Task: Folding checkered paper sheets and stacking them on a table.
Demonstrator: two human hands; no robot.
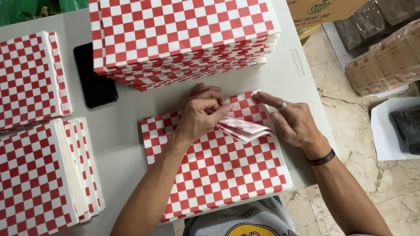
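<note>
Surface (131, 113), pale grey, carries checkered stacks; marble floor (363, 175) at frame right. Our left hand (199, 116) pinches folded sheets (243, 129); right hand (291, 120) rests flat, near the surface's right edge.

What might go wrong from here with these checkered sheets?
1. The left hand pinches a few lifted sheet corners; they may crease, or extra sheets could come along.
2. The right hand presses only the small stack's far corner, so it might skew.
3. The tall stack behind looks uneven and may slide.
</note>
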